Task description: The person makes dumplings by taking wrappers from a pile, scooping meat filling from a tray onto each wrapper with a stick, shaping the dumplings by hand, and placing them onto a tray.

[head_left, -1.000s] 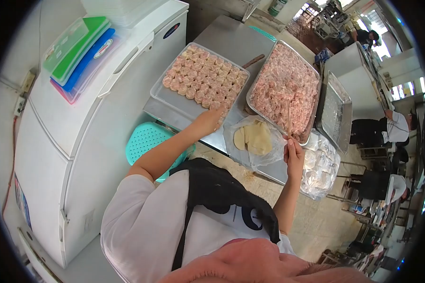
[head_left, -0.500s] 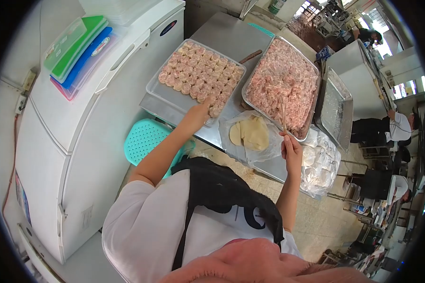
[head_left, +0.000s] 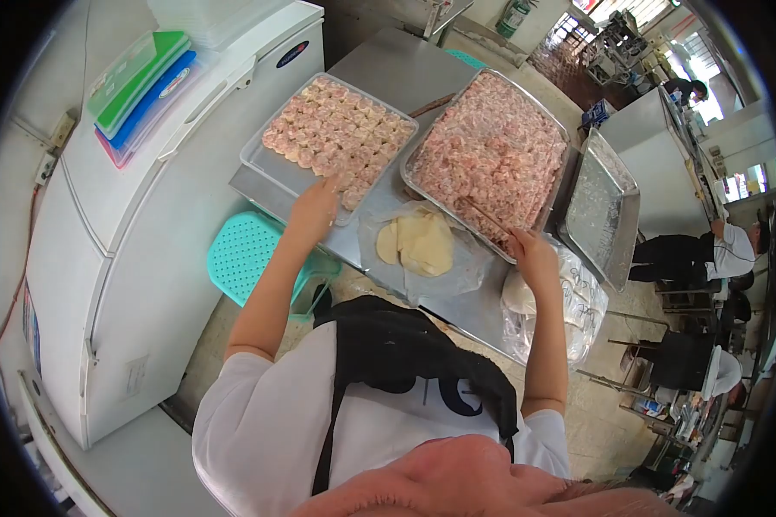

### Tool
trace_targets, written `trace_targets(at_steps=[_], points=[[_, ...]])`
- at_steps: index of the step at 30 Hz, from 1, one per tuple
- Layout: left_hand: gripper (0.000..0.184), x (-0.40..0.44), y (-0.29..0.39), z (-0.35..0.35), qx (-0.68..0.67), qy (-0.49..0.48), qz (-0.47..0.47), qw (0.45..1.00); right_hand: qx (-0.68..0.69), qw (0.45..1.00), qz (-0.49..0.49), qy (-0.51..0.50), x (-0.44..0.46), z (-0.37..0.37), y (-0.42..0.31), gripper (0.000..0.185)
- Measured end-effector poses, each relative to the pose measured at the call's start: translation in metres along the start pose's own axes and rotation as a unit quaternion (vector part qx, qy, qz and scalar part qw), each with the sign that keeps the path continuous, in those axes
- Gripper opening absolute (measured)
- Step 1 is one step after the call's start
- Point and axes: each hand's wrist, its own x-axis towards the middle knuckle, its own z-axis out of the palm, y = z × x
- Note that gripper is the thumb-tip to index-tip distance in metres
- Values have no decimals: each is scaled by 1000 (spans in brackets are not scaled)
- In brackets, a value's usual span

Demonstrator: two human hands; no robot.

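Observation:
My left hand point(head_left: 316, 209) is at the near edge of a clear plastic tray point(head_left: 272, 170), beside rows of round meat-filled dumplings point(head_left: 341, 125); its fingers are bent together, and whether they hold anything is too small to tell. In my right hand point(head_left: 533, 256) is a thin stick-like tool point(head_left: 488, 214), its tip on the raw minced meat point(head_left: 500, 146) near the corner of a large metal tray point(head_left: 411, 183). Between my hands, pale round dough wrappers point(head_left: 424, 245) lie on a plastic bag point(head_left: 470, 274).
An empty metal tray point(head_left: 610, 202) and bagged white packs point(head_left: 569, 302) are at the right. A turquoise stool point(head_left: 245, 257) stands below the table's left edge. White freezers point(head_left: 155, 250) fill the left side. Other people point(head_left: 733, 250) are in the background at right.
My left hand has drawn back from the dumplings toward the tray's near edge. The tool in my right hand has tilted lower, across the meat tray's near corner. The whole view has shifted.

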Motion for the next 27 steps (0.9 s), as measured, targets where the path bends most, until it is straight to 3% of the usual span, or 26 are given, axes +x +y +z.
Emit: trace_targets(at_steps=[1, 3, 5, 7, 9, 11, 14, 18, 20, 21, 24, 27], points=[[32, 0, 6, 2, 0, 25, 33, 999, 0, 1000, 0, 2, 7, -13, 5, 26], [25, -2, 28, 4, 0, 50, 66, 997, -119, 987, -8, -109, 20, -39, 14, 27], [19, -6, 64, -1, -71, -24, 71, 995, -134, 986, -20, -95, 29, -50, 22, 28], [18, -12, 75, 21, -67, -27, 87, 994, -164, 983, -45, -66, 39, -56, 27, 30], [16, -15, 86, 40, -63, -30, 105, 992, -211, 972, -83, -55, 37, -27, 33, 24], [18, -15, 100, 55, -112, -94, 153, 977, -226, 963, -145, -20, 18, -7, 19, 15], [19, -18, 114, 82, -143, -71, 172, 972, -219, 951, -216, -10, -4, -15, 3, 10], [21, -14, 116, 96, -127, -52, 179, 974, -255, 943, -202, -70, 24, -54, 18, 11], [20, -7, 110, 94, -149, -157, 143, 966, -217, 963, -152, 42, 45, -60, 24, 13], [20, -7, 107, 94, -147, -156, 140, 967, -215, 964, -154, 42, 50, -45, 30, 13], [23, -7, 104, 94, -201, -142, 104, 964, -128, 963, -232, 52, 46, 13, 43, 18], [27, -7, 108, 88, -218, -58, 74, 971, -145, 964, -221, 17, 15, 24, 27, 20]])
